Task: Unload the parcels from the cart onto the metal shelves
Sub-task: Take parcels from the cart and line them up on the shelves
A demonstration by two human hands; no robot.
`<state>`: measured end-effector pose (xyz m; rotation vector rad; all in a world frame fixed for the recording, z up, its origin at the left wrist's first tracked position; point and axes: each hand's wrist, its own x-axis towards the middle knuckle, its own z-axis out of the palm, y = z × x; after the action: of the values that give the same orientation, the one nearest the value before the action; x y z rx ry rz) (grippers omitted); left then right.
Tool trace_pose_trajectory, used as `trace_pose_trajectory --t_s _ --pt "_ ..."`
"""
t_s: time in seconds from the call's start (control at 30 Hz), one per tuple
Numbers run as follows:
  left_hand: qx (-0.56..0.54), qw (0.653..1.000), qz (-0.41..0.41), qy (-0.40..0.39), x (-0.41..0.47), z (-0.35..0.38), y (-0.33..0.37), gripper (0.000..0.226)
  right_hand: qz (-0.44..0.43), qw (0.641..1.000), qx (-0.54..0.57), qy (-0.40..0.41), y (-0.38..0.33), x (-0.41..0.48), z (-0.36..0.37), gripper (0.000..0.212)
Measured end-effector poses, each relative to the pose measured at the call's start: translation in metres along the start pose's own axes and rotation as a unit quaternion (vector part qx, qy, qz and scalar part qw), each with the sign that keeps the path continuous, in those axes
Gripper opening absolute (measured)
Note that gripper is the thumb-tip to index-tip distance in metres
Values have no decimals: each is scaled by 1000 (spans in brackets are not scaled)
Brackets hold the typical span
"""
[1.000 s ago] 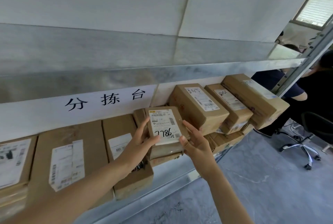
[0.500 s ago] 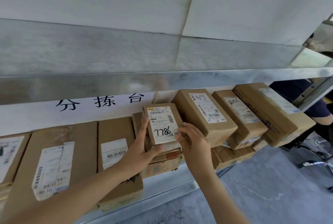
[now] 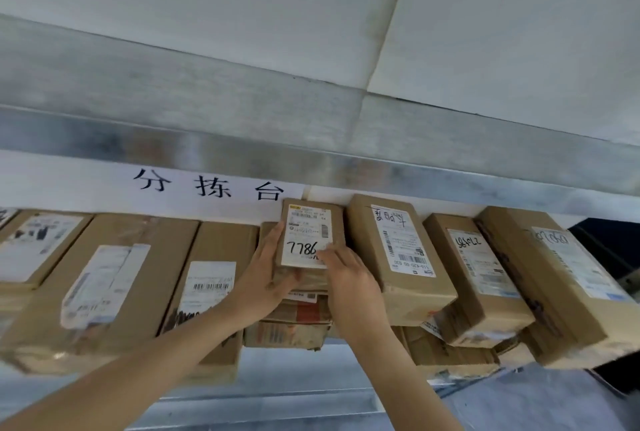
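Seating parcel [image 3: 306, 236] on stack [image 3: 294, 323], shelf [image 3: 298, 371], just below right end of sign [image 3: 207, 184] reading 分拣台. Left hand [image 3: 266, 278] grips parcel's left side; right hand [image 3: 349, 278] clasps near right corner. Long axis points away from hands, toward sign. Label handwritten 7786.

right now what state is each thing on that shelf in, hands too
small parcel 7786, label up, resting on the stack
left hand, grips the parcel's left side, thumb at its near edge
right hand, fingers on the label's lower right corner, thumb hidden
stack of worn boxes, flat under the small parcel
parcels on the right, label up, tilted on lower boxes
large parcels on the left, flat, label up
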<state>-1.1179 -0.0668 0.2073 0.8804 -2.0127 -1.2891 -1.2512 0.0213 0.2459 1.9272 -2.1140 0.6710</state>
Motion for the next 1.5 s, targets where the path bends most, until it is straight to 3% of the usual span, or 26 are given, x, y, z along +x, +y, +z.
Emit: trace_pose_trajectory --t_s 0.13,0.23,0.37,0.5,0.73,1.0,1.23,1.5 --pt "101 994 6 30 -1 -7 -2 85 5 999 -27 -22 -2 3 -1 46" --pt "237 971 -2 18 -7 -22 -2 100 7 997 -22 -80 -8 5 -9 34" --pt "465 882 -27 71 -35 -58 0 102 -9 991 15 -130 -2 16 -18 32" --pt "579 797 -129 113 -76 -96 -6 96 -68 988 70 -121 -21 25 -11 61" --pt "598 728 -246 229 -169 -147 -7 102 -243 959 83 -119 -112 36 26 74" --pt "613 611 -409 290 -287 -195 -18 102 -356 911 142 -154 -250 28 64 81" --pt "573 556 -491 348 -392 -249 -28 99 -450 857 163 -191 -382 6 95 84" --pt "553 502 -562 356 -504 -331 -59 102 -538 802 136 -221 -535 -14 138 84"
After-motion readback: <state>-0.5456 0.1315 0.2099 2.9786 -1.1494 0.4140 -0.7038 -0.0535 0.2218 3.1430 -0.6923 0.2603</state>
